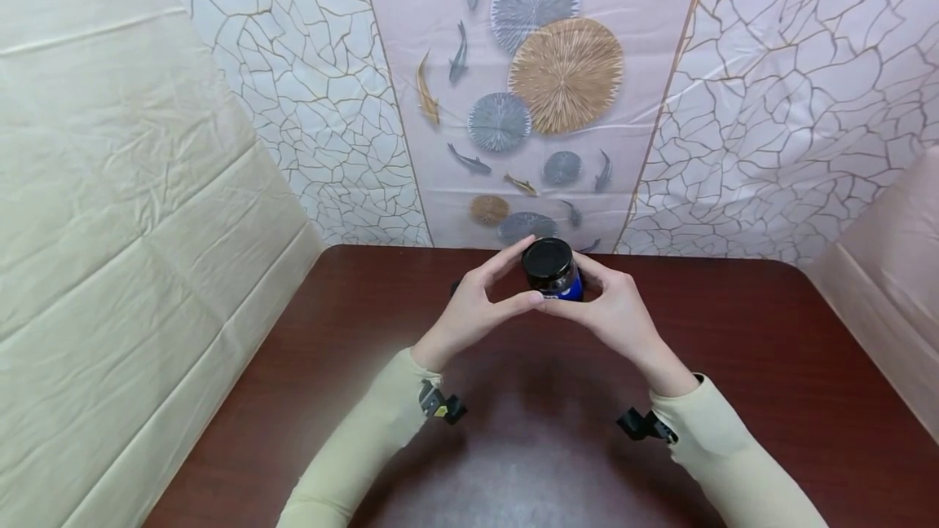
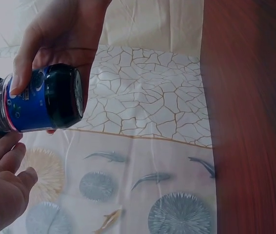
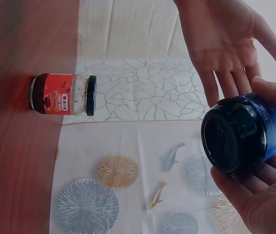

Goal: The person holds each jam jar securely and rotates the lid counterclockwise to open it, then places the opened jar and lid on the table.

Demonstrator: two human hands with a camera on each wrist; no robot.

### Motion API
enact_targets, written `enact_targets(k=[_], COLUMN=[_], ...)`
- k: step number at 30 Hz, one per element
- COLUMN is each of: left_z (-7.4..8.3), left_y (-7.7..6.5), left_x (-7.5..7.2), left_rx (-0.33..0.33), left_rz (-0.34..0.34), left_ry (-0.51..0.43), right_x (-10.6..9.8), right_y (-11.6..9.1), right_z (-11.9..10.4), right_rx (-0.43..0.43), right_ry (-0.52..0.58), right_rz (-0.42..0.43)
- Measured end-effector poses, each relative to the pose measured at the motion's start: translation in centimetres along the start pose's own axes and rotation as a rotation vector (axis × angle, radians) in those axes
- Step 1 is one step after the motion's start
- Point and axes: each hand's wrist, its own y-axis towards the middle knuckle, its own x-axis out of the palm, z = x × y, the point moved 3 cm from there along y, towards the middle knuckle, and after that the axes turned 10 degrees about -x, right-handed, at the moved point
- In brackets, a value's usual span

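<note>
Jar with blue label, aloft over the tabletop, gripped by fingers of the right hand, with those of the left hand loosely extended beside the lid. Possible drop through a one-handed slip, or clash with the red-labelled jar if lowered carelessly.

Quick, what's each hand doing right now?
Left hand: open, fingers extended beside the blue-labelled jar; contact unclear.
Right hand: closed, holding that jar.
</note>
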Motion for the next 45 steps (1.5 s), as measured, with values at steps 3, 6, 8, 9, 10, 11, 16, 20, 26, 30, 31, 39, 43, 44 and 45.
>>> enact_targets(k=[3,6,8,9,10,11,16,20,26,30,31,39,43,44,45], left_z=[-0.1,-0.1,-0.1,0.0,0.0,0.0,0.1,0.1,0.3,0.6,0.7,1.0,1.1,1.2,1.1], left_y=[-0.2,-0.3,-0.3,-0.3,-0.3,-0.3,-0.1,-0.1,0.0,0.0,0.1,0.0,0.0,0.0,0.0], left_x=[-0.1,-0.2,-0.2,-0.2,-0.2,-0.3,-0.3,-0.5,-0.4,-0.1,0.0,0.6,0.8,0.8,0.8], left_rx=[0.009,0.018,0.027,0.030,0.032,0.035,0.059,0.086,0.139,0.178,0.181,0.169,0.161,0.165,0.168], left_rz=[0.004,0.007,0.011,0.012,0.014,0.016,0.000,-0.035,-0.115,-0.159,-0.165,-0.183,-0.182,-0.179,-0.179], left_ry=[0.013,0.019,0.019,0.019,0.016,0.012,-0.013,-0.020,-0.018,-0.019,-0.018,-0.100,-0.125,-0.120,-0.117], right_x=[0.0,-0.1,-0.1,-0.1,-0.1,-0.1,0.2,0.4,0.7,1.0,1.0,1.0,0.8,0.7,0.6], right_y=[-0.1,-0.1,-0.1,-0.1,-0.1,-0.1,-0.3,-0.5,-0.6,-0.6,-0.6,-0.7,-0.7,-0.7,-0.7], right_z=[0.2,0.3,0.3,0.3,0.3,0.3,0.1,0.0,-0.2,-0.5,-0.5,-0.9,-0.9,-0.9,-0.9], right_rx=[0.010,0.014,0.019,0.020,0.021,0.019,-0.005,-0.010,-0.038,-0.055,-0.055,-0.049,-0.049,-0.048,-0.047], right_ry=[-0.007,-0.011,-0.008,-0.004,0.000,0.010,0.045,0.066,0.107,0.136,0.143,0.135,0.114,0.112,0.110], right_rz=[-0.003,-0.005,-0.007,-0.008,-0.010,-0.015,-0.063,-0.109,-0.165,-0.191,-0.196,-0.198,-0.177,-0.173,-0.170])
